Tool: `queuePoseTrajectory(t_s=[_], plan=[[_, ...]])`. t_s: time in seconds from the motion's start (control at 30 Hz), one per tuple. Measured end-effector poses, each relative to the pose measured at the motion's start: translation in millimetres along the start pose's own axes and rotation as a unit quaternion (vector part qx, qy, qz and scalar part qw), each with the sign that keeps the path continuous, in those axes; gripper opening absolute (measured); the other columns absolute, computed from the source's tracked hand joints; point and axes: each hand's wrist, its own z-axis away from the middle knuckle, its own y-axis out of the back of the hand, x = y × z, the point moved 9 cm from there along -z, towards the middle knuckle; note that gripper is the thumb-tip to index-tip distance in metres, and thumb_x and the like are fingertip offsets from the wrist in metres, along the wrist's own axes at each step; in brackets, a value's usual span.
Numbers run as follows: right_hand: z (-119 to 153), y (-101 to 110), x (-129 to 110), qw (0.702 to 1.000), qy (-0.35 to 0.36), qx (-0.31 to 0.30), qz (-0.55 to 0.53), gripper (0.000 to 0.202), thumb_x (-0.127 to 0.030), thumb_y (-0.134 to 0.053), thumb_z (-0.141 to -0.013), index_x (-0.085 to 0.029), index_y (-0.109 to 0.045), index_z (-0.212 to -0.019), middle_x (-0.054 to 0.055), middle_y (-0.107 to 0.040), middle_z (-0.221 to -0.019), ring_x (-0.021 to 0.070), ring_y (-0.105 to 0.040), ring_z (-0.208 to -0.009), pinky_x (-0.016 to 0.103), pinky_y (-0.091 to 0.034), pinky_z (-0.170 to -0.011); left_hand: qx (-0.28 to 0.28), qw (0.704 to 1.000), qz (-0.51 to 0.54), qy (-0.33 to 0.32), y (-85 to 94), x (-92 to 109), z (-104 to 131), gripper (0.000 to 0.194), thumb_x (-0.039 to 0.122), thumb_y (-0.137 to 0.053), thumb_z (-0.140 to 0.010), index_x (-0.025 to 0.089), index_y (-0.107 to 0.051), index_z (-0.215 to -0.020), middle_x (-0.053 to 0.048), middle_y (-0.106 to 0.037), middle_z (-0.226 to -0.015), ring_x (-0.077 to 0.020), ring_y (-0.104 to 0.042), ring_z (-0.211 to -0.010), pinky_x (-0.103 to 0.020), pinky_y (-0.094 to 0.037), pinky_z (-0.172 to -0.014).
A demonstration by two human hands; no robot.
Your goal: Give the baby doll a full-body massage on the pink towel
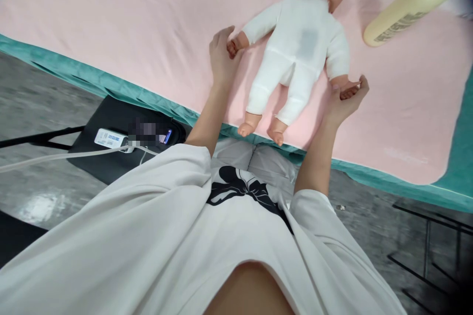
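A baby doll (295, 44) in a white cloth suit lies on its back on a pink mat (155, 34), feet toward me, with a dark grey patch on its belly. The top of its head is cut off by the frame's upper edge. My left hand (223, 56) is curled around the doll's hand on the left side, thumb and fingers on either side of it. On the other side, my right hand (346, 101) grips the doll's other hand (349, 90) between thumb and fingers. Both doll arms are spread outward and down.
A pale yellow bottle (406, 10) with dark lettering lies at the upper right. A green cloth (406, 187) shows beneath the mat at the table edge. Below left, a black stool (88, 165) carries a phone, a white device (110, 139) and a cable. Black metal bars (426, 246) stand at lower right.
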Motion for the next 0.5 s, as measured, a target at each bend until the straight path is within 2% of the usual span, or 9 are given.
queuePoseTrajectory(t_s=[0.03,0.1,0.17,0.23,0.3,0.33,0.4,0.43,0.5], plan=[[-0.2,-0.4,0.7,1.0,-0.008,-0.001,0.001,0.057,-0.01,-0.055,-0.083,-0.018,-0.036,-0.136,0.006,-0.055,-0.117,0.015,-0.061,-0.107,0.041,-0.05,-0.106,0.017,1.0,-0.01,-0.009,8.7,11.8,11.2,0.046,0.045,-0.077,-0.083,0.027,-0.059,-0.12,-0.004,-0.061,-0.125,-0.0217,-0.049,-0.117,-0.047,-0.042,-0.105],[-0.5,-0.4,0.8,1.0,-0.017,0.004,0.0,0.055,-0.01,-0.055,-0.084,-0.02,-0.037,-0.135,0.004,-0.053,-0.112,0.0143,-0.06,-0.102,0.041,-0.05,-0.104,0.063,0.998,-0.005,-0.009,29.8,37.6,41.8,0.039,0.055,-0.056,-0.096,0.026,-0.059,-0.122,-0.007,-0.061,-0.125,-0.0231,-0.053,-0.116,-0.046,-0.046,-0.097],[-0.6,0.7,-1.1,1.0,-0.013,0.014,-0.003,0.054,-0.007,-0.055,-0.083,-0.018,-0.038,-0.133,0.003,-0.052,-0.106,0.0125,-0.059,-0.095,0.037,-0.052,-0.101,0.097,0.994,0.023,0.032,48.8,54.0,79.5,0.043,0.061,-0.043,-0.1,0.026,-0.059,-0.118,-0.007,-0.062,-0.117,-0.0214,-0.059,-0.106,-0.044,-0.048,-0.09],[-0.3,1.3,-4.2,1.0,-0.002,0.019,-0.003,0.052,-0.006,-0.055,-0.082,-0.016,-0.04,-0.131,0.002,-0.051,-0.103,0.0111,-0.058,-0.09,0.035,-0.053,-0.098,0.11,0.991,0.024,0.079,62.2,59.8,119.0,0.053,0.067,-0.028,-0.1,0.026,-0.059,-0.112,-0.006,-0.061,-0.108,-0.0223,-0.062,-0.105,-0.045,-0.049,-0.091],[0.3,1.7,-6.9,1.0,0.007,0.019,-0.004,0.052,-0.006,-0.056,-0.081,-0.015,-0.041,-0.13,0.002,-0.051,-0.102,0.0108,-0.057,-0.09,0.034,-0.053,-0.097,0.082,0.992,0.035,0.088,67.0,60.3,154.5,0.054,0.068,-0.026,-0.099,0.027,-0.06,-0.106,-0.006,-0.06,-0.094,-0.0221,-0.064,-0.09,-0.043,-0.052,-0.08],[0.5,1.7,-7.7,1.0,0.009,0.019,-0.005,0.052,-0.006,-0.056,-0.081,-0.015,-0.041,-0.13,0.002,-0.051,-0.102,0.011,-0.057,-0.09,0.033,-0.053,-0.096,0.059,0.994,0.06,0.072,67.0,60.8,169.8,0.051,0.069,-0.03,-0.097,0.028,-0.059,-0.106,-0.005,-0.057,-0.085,-0.0206,-0.062,-0.076,-0.041,-0.052,-0.068],[0.9,1.6,-8.2,1.0,0.008,0.017,-0.006,0.052,-0.007,-0.056,-0.081,-0.014,-0.04,-0.131,0.002,-0.051,-0.102,0.0115,-0.058,-0.091,0.033,-0.053,-0.097,-0.004,0.989,0.144,0.036,62.5,61.5,196.6,0.054,0.077,-0.041,-0.088,0.034,-0.053,-0.118,-0.002,-0.054,-0.079,-0.0158,-0.051,-0.054,-0.034,-0.04,-0.044],[0.9,1.7,-8.0,1.0,0.006,0.018,-0.005,0.052,-0.008,-0.056,-0.081,-0.014,-0.04,-0.131,0.002,-0.052,-0.103,0.0117,-0.058,-0.092,0.033,-0.053,-0.097,-0.028,0.987,0.157,0.035,60.5,59.3,208.2,0.06,0.081,-0.047,-0.082,0.038,-0.049,-0.124,-0.001,-0.055,-0.08,-0.0139,-0.047,-0.049,-0.03,-0.033,-0.037],[1.0,1.9,-8.1,1.0,0.006,0.02,-0.005,0.052,-0.008,-0.056,-0.082,-0.014,-0.04,-0.131,0.003,-0.052,-0.105,0.0118,-0.059,-0.093,0.033,-0.053,-0.098,-0.084,0.981,0.168,0.045,51.6,56.3,226.6,0.071,0.079,-0.059,-0.078,0.041,-0.041,-0.136,0.0,-0.058,-0.082,-0.0121,-0.047,-0.045,-0.026,-0.029,-0.033]])
